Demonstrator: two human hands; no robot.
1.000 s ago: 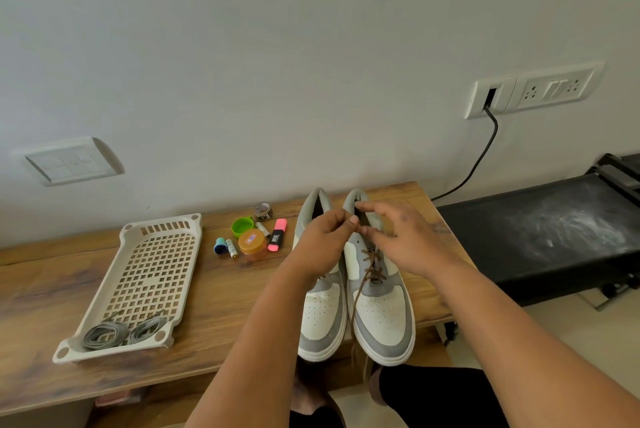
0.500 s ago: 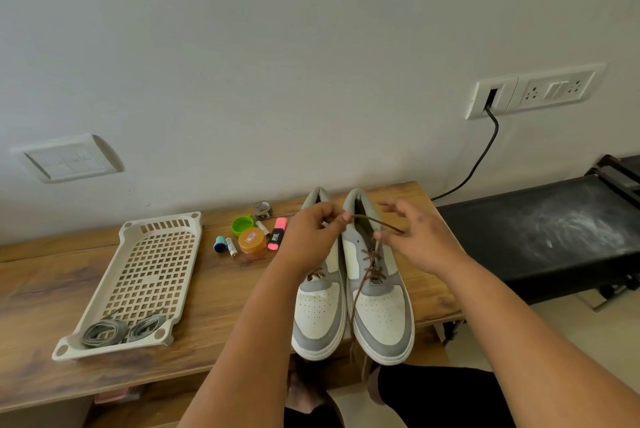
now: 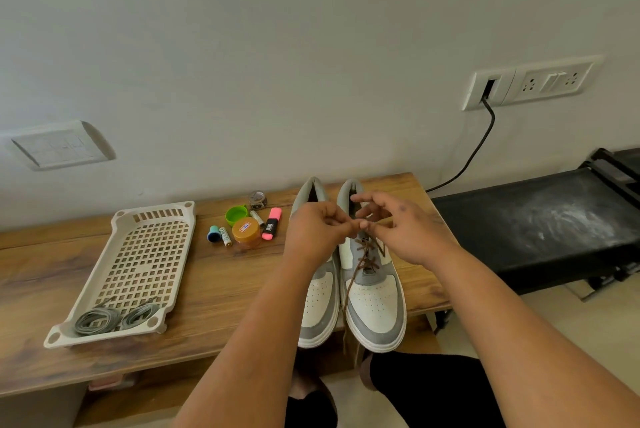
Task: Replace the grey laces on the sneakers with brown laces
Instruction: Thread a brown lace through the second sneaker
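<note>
Bench (image 3: 214, 292): sneakers (image 3: 374, 292) toes toward camera

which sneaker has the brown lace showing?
The right sneaker, under both hands: brown lace crisscrosses its eyelets. The left sneaker shows no lace.

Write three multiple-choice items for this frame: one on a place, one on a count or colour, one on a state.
1. Where do the grey laces lie?
A. in the white tray
B. on the floor
C. in a sneaker

2. What colour is the highlighter?
A. blue
B. pink
C. black

3. How is the right sneaker?
A. unlaced
B. grey-laced
C. partly laced with the brown lace

Key: 1 A, two coils sit at the tray's near end. 2 B, its body is pink. 3 C, brown crossings show below the left hand and right hand.
</note>
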